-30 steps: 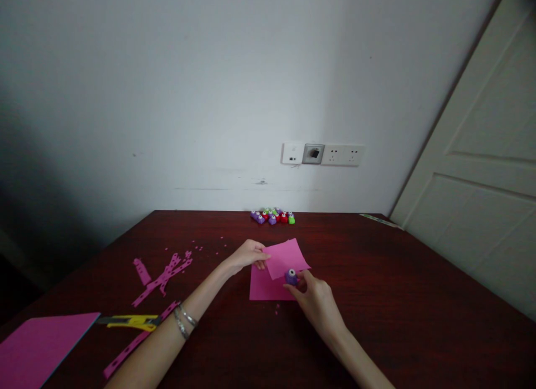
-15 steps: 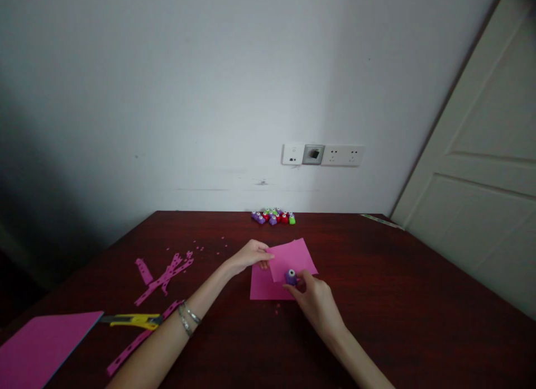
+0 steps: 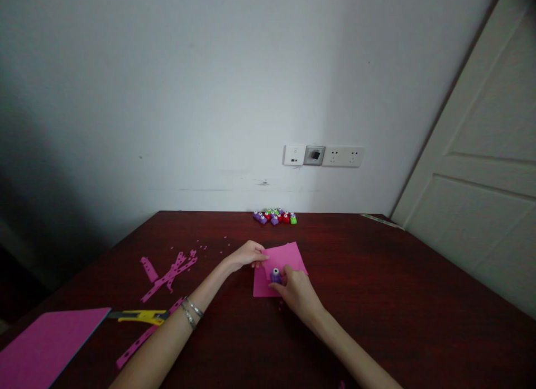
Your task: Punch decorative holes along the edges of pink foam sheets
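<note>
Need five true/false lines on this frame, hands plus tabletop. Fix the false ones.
1. The right hand holds a purple one-eyed piece. True.
2. The left hand grips the yellow cutter. False: it pinches a pink sheet; the cutter lies on the table.
3. Bracelets circle the left wrist. True.
4. The one-eyed pieces by the wall are all green. False: purple, red and green ones show.
5. Pink strips with holes lie on the table's left side. True.
</note>
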`<action>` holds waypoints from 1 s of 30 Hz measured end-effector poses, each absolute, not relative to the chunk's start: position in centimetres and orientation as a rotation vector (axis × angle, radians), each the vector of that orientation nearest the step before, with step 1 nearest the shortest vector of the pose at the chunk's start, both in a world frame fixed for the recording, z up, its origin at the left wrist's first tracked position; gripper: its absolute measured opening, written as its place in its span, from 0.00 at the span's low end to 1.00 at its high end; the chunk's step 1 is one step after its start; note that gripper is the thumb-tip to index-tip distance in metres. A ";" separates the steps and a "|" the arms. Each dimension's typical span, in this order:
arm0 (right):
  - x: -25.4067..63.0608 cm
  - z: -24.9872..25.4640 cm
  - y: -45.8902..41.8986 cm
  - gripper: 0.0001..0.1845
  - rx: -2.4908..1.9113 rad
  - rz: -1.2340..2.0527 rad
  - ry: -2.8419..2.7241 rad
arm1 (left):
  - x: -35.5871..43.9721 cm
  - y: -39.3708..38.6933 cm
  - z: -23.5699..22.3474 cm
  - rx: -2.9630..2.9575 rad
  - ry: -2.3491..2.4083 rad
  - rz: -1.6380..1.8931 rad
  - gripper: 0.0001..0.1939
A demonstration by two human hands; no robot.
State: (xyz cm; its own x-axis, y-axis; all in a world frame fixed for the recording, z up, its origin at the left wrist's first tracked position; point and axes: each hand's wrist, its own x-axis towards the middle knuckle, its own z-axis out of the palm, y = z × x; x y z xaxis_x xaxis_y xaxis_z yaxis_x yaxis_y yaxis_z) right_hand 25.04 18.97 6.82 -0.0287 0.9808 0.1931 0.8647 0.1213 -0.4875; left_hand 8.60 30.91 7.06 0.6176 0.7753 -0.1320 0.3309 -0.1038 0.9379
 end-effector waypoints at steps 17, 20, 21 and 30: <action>22.6 7.0 18.4 0.15 -1.883 0.294 -2.116 | 7.9 31.1 6.5 1.832 0.949 0.306 0.13; 22.5 6.9 18.3 0.16 -1.886 0.278 -2.143 | 7.9 31.0 6.8 1.856 0.949 0.280 0.13; 22.5 6.8 18.3 0.16 -1.890 0.272 -2.148 | 7.9 31.0 6.8 1.866 0.952 0.272 0.13; 22.8 6.8 18.8 0.22 -1.895 0.261 -2.167 | 8.3 30.6 7.4 2.016 0.977 0.258 0.08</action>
State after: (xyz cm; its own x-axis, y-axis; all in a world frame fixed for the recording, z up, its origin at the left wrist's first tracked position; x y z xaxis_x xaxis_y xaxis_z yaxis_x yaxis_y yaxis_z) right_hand 22.81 18.77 6.79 -0.1225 0.9900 0.0702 0.9451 0.1380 -0.2962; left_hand 8.32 30.56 7.39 0.6723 0.7208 -0.1688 0.5433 -0.3256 0.7738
